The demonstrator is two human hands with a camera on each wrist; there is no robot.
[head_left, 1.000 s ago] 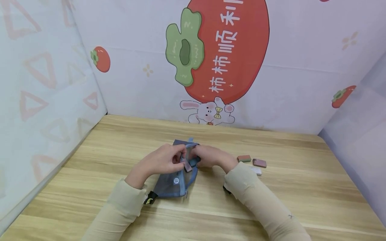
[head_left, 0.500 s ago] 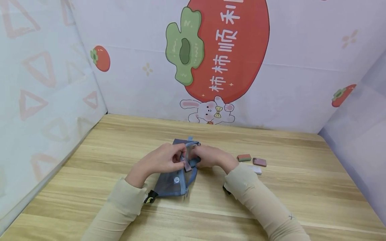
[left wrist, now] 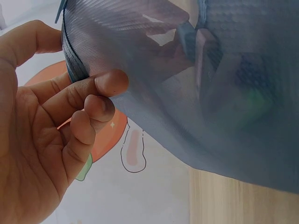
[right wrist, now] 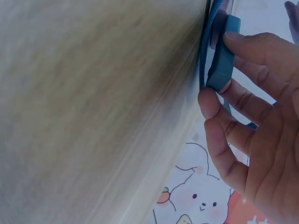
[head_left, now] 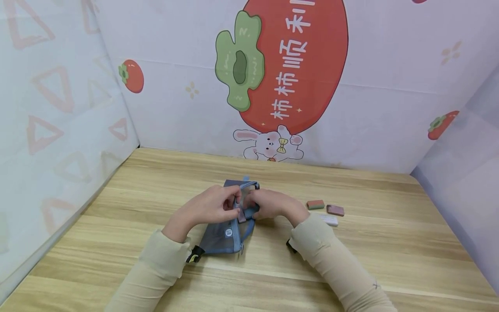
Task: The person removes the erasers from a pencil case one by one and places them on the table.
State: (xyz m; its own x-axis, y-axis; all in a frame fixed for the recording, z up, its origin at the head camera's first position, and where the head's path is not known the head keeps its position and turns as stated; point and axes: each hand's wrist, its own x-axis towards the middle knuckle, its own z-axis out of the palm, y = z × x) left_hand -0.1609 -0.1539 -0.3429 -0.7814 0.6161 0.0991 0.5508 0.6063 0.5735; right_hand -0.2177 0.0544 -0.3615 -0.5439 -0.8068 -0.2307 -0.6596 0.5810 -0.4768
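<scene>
A blue mesh zipper pouch (head_left: 220, 236) lies on the table with its mouth held apart. My left hand (head_left: 212, 206) pinches the zippered edge; in the left wrist view the fingers curl at that edge. My right hand (head_left: 269, 203) is at the mouth from the other side. Between its thumb and fingers it grips a teal-blue eraser (right wrist: 223, 58), right beside the zipper. A purplish eraser (head_left: 241, 216) sits at the opening, between the two hands. Through the mesh in the left wrist view, blurred dark and green shapes (left wrist: 254, 95) show inside the pouch.
To the right of my right hand lie a red-and-green eraser (head_left: 315, 204), a purplish eraser (head_left: 335, 210) and a white eraser (head_left: 330, 220). Dark straps show at both wrists. Behind the wooden table (head_left: 374, 264) stands a printed backdrop (head_left: 167, 108).
The purplish eraser at the mouth shows a little less than before, and my right hand has shifted slightly at the opening. My left hand keeps its hold on the pouch edge.
</scene>
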